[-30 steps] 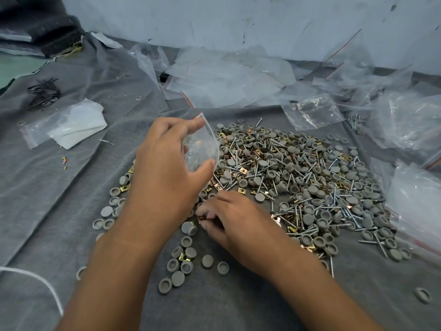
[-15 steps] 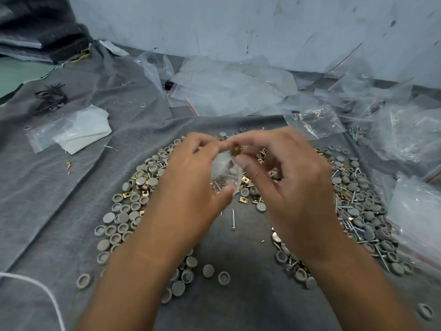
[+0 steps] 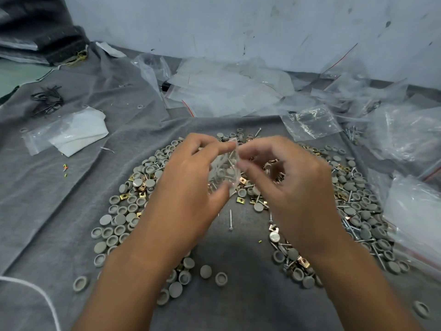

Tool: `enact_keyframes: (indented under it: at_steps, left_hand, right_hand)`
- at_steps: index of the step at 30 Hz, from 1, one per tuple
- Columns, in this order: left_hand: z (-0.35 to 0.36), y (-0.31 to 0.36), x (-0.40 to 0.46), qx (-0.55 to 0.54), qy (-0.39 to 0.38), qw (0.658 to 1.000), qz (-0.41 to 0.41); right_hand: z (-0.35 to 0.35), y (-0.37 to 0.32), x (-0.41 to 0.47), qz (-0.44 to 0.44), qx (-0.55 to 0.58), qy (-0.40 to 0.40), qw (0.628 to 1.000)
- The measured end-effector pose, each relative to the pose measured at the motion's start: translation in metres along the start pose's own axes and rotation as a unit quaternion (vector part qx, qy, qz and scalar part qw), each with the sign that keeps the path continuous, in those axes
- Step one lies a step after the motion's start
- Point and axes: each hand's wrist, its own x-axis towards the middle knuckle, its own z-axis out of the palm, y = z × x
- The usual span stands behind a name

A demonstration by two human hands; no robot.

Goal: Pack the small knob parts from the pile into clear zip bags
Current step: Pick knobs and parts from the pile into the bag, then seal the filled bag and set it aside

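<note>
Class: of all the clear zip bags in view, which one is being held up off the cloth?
The small clear zip bag pinched between the left hand and right hand above the pile; the others lie flat.

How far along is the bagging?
Done: filled bags lie at the right. In hand: the left hand holds a small bag with parts inside, and the right hand pinches its top. Left: a large pile remains on the cloth.

Plain grey cloth [image 3: 59, 187] covers the tabletop. On it, the knob caps [image 3: 124, 218] are matt grey, the square clips [image 3: 143, 187] brassy gold, the screws [image 3: 230, 219] silver. Beyond the cloth's far edge, clear zip bags [image 3: 312, 121] carry thin red stripes.
</note>
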Motion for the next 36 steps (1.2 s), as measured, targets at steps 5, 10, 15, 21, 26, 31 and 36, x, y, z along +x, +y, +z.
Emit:
enact_keyframes:
  at_steps: [5, 10, 15, 21, 26, 31, 36]
  left_hand:
    - [-0.007, 0.005, 0.002, -0.026, 0.036, 0.995, 0.095]
    - [-0.014, 0.01, -0.002, -0.189, 0.067, 0.976, 0.079]
    - [-0.015, 0.015, -0.001, -0.329, 0.058, 0.941, 0.049]
    - [-0.012, 0.017, 0.001, -0.386, 0.051, 0.921, -0.007]
    - [-0.011, 0.021, 0.002, -0.407, 0.061, 0.91, -0.048]
    - [-0.011, 0.02, 0.002, -0.405, 0.062, 0.91, -0.063]
    - [-0.008, 0.021, 0.001, -0.408, 0.046, 0.91, -0.059]
  right_hand:
    - [-0.017, 0.009, 0.003, 0.03, 0.008, -0.033, 0.999]
    - [-0.031, -0.002, 0.006, 0.008, 0.068, -0.02, 0.997]
    - [-0.044, -0.01, 0.002, 0.007, 0.12, -0.032, 0.992]
    - [-0.04, -0.01, -0.011, 0.043, 0.192, -0.032, 0.98]
    - [-0.038, -0.008, -0.019, 0.043, 0.18, -0.034, 0.982]
    - [-0.034, -0.012, -0.019, 0.003, 0.14, 0.014, 0.99]
    - [-0.034, -0.012, -0.02, 0.04, 0.151, 0.003, 0.988]
